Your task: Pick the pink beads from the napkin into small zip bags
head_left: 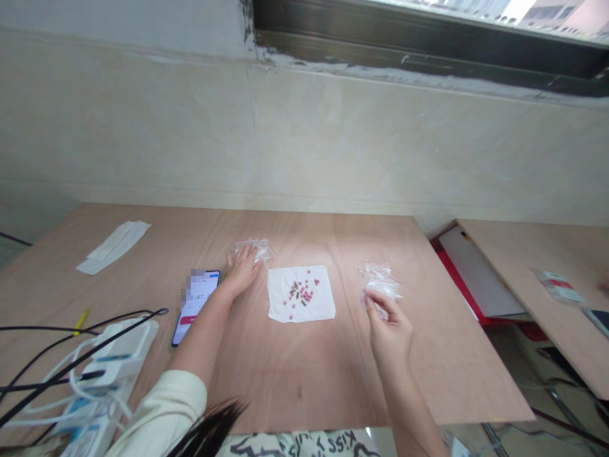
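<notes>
My left hand rests on a small pile of clear plastic bags toward the back of the table, its fingers stretched out over them. On the right, my right hand pinches the near edge of another clear plastic zip bag with red lines along its top; this one seems to lie among several alike. Between the hands lies a white square sheet, cloth or paper. Scattered over its middle are many small pink beads and a few dark greenish bits.
A phone lies beside my left forearm. White power strips with black and white cables crowd the left front. A folded white strip lies at the back left. On the right, a second table stands across a gap.
</notes>
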Demonstrator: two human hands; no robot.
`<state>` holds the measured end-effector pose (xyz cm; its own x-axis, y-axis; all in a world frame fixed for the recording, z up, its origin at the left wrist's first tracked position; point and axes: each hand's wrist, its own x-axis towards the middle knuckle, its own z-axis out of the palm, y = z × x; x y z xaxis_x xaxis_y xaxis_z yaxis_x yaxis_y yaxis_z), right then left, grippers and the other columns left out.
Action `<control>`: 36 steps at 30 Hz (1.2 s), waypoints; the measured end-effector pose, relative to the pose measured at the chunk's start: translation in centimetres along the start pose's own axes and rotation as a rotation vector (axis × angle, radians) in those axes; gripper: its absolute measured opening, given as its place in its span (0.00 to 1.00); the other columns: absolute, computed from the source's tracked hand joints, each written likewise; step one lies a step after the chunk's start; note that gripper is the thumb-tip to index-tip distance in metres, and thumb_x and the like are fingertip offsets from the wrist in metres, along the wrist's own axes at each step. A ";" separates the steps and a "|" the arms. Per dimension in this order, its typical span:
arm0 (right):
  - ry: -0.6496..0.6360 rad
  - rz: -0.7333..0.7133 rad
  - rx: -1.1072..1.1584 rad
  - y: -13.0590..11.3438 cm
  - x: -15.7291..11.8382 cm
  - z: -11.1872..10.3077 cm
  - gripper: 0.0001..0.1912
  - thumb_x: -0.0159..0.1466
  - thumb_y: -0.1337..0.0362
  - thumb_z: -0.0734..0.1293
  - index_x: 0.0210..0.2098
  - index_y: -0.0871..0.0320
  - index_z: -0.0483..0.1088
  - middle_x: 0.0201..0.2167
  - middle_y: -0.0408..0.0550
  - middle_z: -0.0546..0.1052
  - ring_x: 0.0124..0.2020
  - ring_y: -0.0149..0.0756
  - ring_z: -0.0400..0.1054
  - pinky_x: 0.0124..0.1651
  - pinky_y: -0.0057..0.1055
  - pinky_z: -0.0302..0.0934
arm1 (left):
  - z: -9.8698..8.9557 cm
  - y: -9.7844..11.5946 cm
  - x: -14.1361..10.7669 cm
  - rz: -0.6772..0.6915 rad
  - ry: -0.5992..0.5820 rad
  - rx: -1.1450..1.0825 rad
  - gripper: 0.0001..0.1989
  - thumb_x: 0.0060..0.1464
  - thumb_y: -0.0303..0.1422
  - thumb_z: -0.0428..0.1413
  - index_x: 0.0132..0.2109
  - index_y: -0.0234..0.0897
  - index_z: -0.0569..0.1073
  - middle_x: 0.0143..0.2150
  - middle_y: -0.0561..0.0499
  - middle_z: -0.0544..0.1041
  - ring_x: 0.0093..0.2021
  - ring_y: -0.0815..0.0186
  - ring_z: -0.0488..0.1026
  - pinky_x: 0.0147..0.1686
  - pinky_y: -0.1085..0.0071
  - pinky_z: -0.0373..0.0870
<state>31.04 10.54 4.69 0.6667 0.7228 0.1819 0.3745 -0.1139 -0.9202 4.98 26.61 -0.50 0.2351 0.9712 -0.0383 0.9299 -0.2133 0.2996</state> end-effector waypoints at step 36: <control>-0.875 0.049 0.061 -5.7 -4.5 5.0 0.09 0.54 0.65 0.59 0.19 0.60 0.62 0.17 0.40 0.63 0.20 0.26 0.55 0.24 0.24 0.49 | -5.0 7.0 -10.0 0.316 -0.428 -0.763 0.12 0.48 0.36 0.52 0.23 0.34 0.62 0.22 0.57 0.63 0.24 0.72 0.60 0.24 0.77 0.56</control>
<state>22.71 11.33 7.38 -0.0616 0.9842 -0.1660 0.3066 -0.1396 -0.9415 7.73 15.93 6.76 0.6710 0.7260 -0.1509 0.4029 -0.1862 0.8961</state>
